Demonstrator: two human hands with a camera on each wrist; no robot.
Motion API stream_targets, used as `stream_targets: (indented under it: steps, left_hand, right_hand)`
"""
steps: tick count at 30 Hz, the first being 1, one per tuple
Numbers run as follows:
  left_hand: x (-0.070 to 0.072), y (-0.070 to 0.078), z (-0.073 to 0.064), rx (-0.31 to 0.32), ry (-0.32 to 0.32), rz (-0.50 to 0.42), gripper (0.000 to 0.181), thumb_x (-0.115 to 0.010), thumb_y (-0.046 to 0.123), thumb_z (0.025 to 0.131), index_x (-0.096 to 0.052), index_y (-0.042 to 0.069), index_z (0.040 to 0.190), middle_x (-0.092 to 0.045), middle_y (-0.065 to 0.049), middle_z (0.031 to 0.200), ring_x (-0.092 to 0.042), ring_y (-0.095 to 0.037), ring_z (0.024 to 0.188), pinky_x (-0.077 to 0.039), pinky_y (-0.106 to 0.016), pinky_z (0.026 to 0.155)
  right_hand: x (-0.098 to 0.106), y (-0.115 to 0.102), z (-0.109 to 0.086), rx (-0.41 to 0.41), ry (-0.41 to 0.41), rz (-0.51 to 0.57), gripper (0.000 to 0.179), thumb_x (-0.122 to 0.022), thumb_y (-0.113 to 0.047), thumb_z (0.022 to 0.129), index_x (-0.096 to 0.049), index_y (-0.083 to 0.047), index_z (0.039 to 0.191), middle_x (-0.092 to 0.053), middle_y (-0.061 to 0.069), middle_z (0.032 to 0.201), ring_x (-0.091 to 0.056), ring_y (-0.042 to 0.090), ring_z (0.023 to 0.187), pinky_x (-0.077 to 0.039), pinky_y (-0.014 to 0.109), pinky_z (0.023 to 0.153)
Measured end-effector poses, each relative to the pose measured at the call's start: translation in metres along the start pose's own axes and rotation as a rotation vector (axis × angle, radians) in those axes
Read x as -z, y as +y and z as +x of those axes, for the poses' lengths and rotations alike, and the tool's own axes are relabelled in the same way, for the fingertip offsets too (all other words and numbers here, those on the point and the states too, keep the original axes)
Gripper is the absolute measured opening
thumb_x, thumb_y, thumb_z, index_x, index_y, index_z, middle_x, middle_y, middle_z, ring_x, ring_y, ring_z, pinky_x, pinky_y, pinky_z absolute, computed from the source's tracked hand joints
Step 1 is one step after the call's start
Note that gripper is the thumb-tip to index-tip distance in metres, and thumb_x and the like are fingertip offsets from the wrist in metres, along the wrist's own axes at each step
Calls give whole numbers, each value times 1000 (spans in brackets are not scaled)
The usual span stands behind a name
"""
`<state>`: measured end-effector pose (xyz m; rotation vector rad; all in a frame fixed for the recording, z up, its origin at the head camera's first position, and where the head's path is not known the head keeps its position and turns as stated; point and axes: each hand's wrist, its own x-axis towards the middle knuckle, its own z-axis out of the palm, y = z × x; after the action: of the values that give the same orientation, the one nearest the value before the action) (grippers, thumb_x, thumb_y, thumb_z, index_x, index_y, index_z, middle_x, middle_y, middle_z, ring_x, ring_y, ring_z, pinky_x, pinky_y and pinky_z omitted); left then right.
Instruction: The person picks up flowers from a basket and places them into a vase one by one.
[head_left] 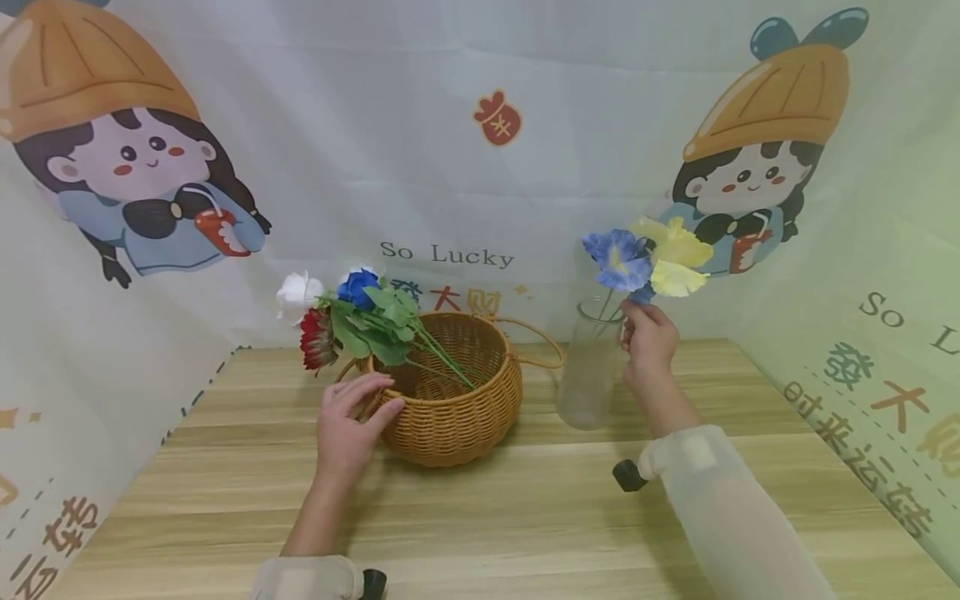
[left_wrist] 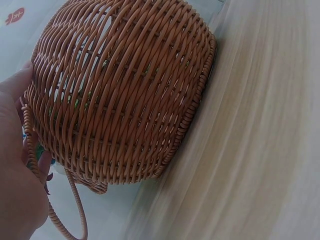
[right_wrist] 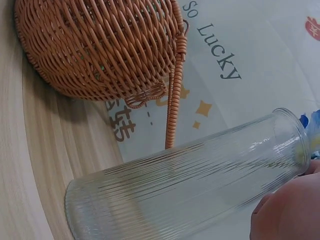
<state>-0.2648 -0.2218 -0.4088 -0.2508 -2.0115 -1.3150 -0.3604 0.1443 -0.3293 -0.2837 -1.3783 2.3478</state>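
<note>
My left hand (head_left: 350, 425) holds the rim of a round wicker basket (head_left: 453, 429) on its left side. In the left wrist view, the thumb lies against the weave and the fingers pass behind the looped handle (left_wrist: 31, 145). White, blue and red artificial flowers (head_left: 358, 289) lean out of the basket to the left, their green stems inside. My right hand (head_left: 651, 343), fingers curled, pinches artificial flowers just below a blue bloom (head_left: 618, 258) and a yellow bloom (head_left: 681, 257). It is beside the mouth of a clear ribbed glass vase (right_wrist: 200, 175). A thin stem shows at the vase's opening.
The basket and vase stand apart on a wood-grain table (head_left: 480, 533). A printed cloth backdrop (head_left: 420, 108) with cartoon figures and lettering closes off the back and sides. The basket's right handle (head_left: 551, 350) juts toward the vase.
</note>
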Motion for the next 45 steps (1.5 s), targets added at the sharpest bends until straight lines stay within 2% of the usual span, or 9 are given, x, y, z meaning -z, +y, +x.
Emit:
stream_targets:
  steps: [3, 10, 15, 21, 33, 45]
  left_hand:
    - [0, 0, 0, 1, -1, -5, 29, -84, 9, 75, -74, 7, 102, -68, -5, 115, -44, -13, 103, -33, -30, 89]
    - [0, 0, -1, 19, -3, 5, 29, -84, 10, 75, -75, 9, 102, -68, -2, 116, -44, -12, 103, -34, -28, 88]
    - [1, 1, -1, 20, -4, 12, 29, -84, 11, 76, -74, 9, 103, -68, -2, 116, -44, -12, 103, -34, -29, 88]
    - [3, 0, -2, 2, 9, 16, 29, -84, 9, 75, -74, 8, 102, -68, -5, 116, -45, -13, 105, -33, -31, 89]
    - [2, 0, -3, 11, 2, 13, 29, -84, 10, 75, -74, 9, 103, -68, -2, 116, -45, -12, 104, -33, -30, 89]
    - [0, 2, -1, 17, -6, 9, 29, -84, 11, 76, -74, 8, 103, -68, -1, 116, -44, -12, 103, -35, -28, 89]
  right_hand:
    - [1, -1, -2, -3, 2, -17, 24, -67, -4, 89, -55, -10, 69, -50, -3, 58, -41, 6, 46, -32, 16, 42]
    - [16, 8, -14, -20, -29, -55, 12, -63, -6, 93, -58, -11, 83, -49, -3, 67, -44, 7, 59, -37, 17, 50]
    - [30, 21, -26, -50, -67, -22, 20, -59, -4, 95, -64, -14, 78, -51, -3, 65, -46, 7, 57, -38, 16, 49]
    - [35, 31, -34, -65, -106, 19, 25, -59, -1, 94, -63, -16, 75, -52, -4, 62, -48, 6, 55, -39, 15, 48]
    - [28, 36, -49, -36, -152, 25, 29, -59, 3, 92, -64, -16, 72, -55, -4, 62, -49, 6, 54, -42, 17, 48]
    - [1, 35, -66, 30, -241, -6, 23, -62, 6, 89, -66, -14, 77, -58, -2, 67, -52, 8, 57, -46, 18, 52]
